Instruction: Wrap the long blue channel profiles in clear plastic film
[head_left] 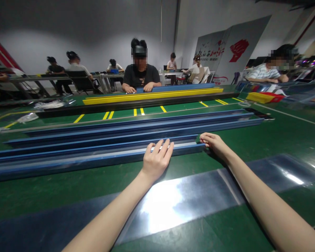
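A long blue channel strip with a whitish strip along its inside lies on the green table, open side up. My left hand rests on it near its right end, the fingers stretched out and slightly apart over the near wall. At that right end, my right hand is closed in a pinch, its fingertips touching or very close to the channel's corner. What sits between those fingertips is too small to make out. Just beyond lie several more blue channel strips, side by side.
A clear, shiny plastic sheet lies under my forearms. Farther off are a black strip, a yellow strip and yellow tape marks. A yellow tray stands at the right. A person sits opposite, hands on blue strips; others sit behind.
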